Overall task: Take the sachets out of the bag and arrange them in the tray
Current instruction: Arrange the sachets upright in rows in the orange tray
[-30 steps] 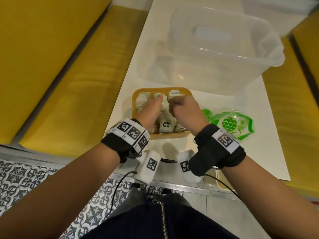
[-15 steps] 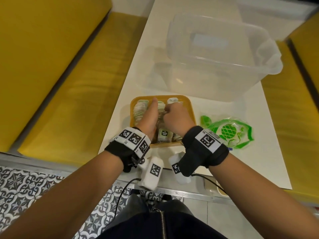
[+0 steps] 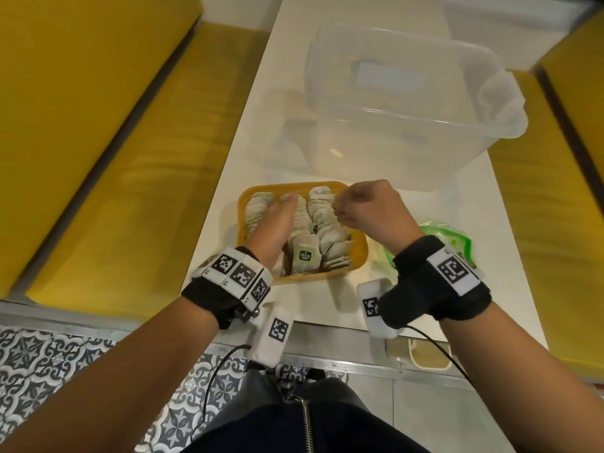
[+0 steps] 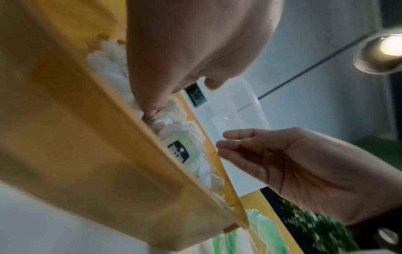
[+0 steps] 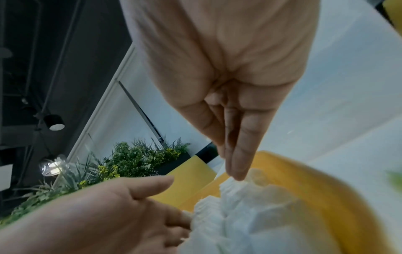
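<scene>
Resting two hands (image 3: 277, 223) (image 3: 369, 207) over one tray (image 3: 359, 250), sachets (image 3: 327, 223) uncountable.

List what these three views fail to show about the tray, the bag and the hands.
- Tray floor: head view, covered by sachets and the left hand.
- Bag contents: head view, right wrist in front, so cannot tell if empty.
- Right hand pinch: too small in any view to tell what it holds.
- Left fingertips: buried among sachets.

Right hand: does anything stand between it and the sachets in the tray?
Nothing visible does. The right hand hovers over the tray's far right corner, fingertips right at the sachets. The left hand rests in the rows beside it, not between.
</scene>
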`<state>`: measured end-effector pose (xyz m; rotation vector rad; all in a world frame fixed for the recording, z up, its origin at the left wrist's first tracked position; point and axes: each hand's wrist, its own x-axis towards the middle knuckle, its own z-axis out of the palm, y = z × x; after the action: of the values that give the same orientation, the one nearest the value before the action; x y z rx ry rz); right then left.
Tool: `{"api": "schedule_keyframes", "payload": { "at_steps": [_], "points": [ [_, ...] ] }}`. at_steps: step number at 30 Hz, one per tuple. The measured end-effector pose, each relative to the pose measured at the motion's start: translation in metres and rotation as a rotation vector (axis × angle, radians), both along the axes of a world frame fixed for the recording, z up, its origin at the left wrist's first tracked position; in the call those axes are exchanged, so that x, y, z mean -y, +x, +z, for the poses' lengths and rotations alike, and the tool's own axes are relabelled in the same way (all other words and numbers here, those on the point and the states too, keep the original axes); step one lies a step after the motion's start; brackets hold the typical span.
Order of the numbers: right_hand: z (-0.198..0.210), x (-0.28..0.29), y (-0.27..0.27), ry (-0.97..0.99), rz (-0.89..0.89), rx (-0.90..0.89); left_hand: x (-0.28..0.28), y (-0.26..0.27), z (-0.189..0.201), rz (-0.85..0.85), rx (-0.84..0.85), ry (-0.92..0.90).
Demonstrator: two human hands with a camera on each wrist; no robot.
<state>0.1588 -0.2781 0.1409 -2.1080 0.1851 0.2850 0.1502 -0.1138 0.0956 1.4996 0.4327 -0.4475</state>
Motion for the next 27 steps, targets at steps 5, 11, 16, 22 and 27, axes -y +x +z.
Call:
{"api": "schedule_keyframes", "payload": {
  "at_steps": [5,11,16,22,27],
  "points": [
    [-0.002,0.011,-0.020,-0.227,0.223,0.101,-0.010,-0.022,0.020,-0.311,0.532,0.629],
    [-0.016,0.004,-0.024,-0.540,0.478,0.284,-0.006,-0.023,0.004,-0.789,0.788,1.037],
    [-0.032,-0.006,-0.025,-0.638,0.626,0.386,-0.013,-0.028,-0.002,-0.793,0.873,1.108],
    [-0.033,-0.002,-0.022,-0.658,0.607,0.396,-0.021,-0.036,0.002,-0.740,0.843,1.127],
    [-0.024,0.002,-0.018,-0.598,0.560,0.404,-0.013,-0.038,0.010,-0.760,0.876,1.102]
  ]
}}
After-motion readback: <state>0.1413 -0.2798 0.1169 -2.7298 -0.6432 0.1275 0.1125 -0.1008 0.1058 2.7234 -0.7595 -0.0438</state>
